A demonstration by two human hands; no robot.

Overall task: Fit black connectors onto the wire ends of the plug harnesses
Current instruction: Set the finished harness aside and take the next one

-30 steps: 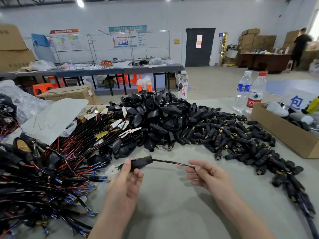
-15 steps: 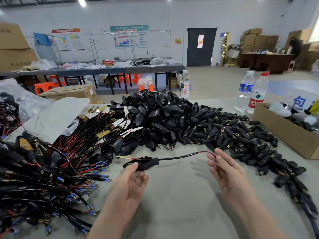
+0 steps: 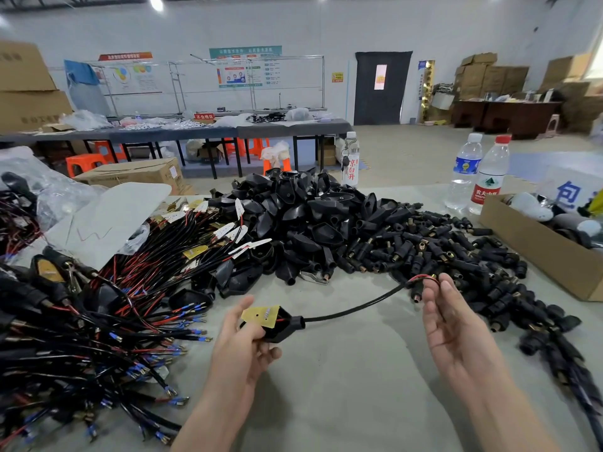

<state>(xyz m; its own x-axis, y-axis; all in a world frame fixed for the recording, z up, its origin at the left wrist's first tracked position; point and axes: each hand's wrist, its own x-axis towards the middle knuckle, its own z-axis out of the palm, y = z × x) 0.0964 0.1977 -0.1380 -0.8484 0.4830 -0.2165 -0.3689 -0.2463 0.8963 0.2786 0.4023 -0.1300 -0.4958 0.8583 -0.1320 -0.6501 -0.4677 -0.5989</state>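
Observation:
My left hand (image 3: 243, 345) grips a black plug housing (image 3: 281, 326) with a yellow board showing inside it. A black cable (image 3: 354, 308) runs from the housing up to the right, ending in red and black wires (image 3: 424, 278). My right hand (image 3: 448, 318) pinches those wire ends between thumb and fingers, palm facing me. Just behind that hand lies a spread of small black barrel connectors (image 3: 434, 252). A heap of black plug shells (image 3: 303, 216) rises in the middle, and a tangle of wired harnesses (image 3: 98, 308) covers the left.
A cardboard box (image 3: 535, 252) with mixed parts stands at the right edge. Two water bottles (image 3: 476, 177) stand behind the connectors, a third (image 3: 350, 161) behind the shell heap. Plastic bags and a white sheet (image 3: 107, 220) lie at the far left. Grey tabletop (image 3: 352, 386) lies between my hands.
My left hand has turned the plug housing so its yellow board faces up. My right hand has moved right and up along the cable to the wire ends near the connectors.

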